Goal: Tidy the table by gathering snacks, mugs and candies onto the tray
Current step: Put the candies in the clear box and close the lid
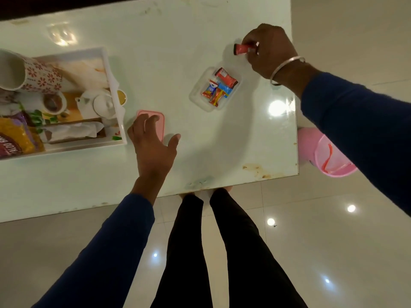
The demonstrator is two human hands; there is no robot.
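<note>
A white tray (121,121) stands at the left of the white table (200,152). It holds a red-flowered mug (37,74), a white teapot (97,103), a small cup (53,104) and a yellow snack bag (15,136). Right of centre, a clear plastic container (198,94) holds several wrapped candies (219,86). My right hand (270,50) is pinched on a red-wrapped candy (241,49) just above the table, beyond the container. My left hand (151,141) hovers with fingers spread over a pink lid (161,121) beside the tray.
A pink bucket (329,161) stands on the floor past the table's right edge. Brown stains (258,170) mark the table's near right corner. My legs are against the front edge. A tissue box (73,132) lies in the tray.
</note>
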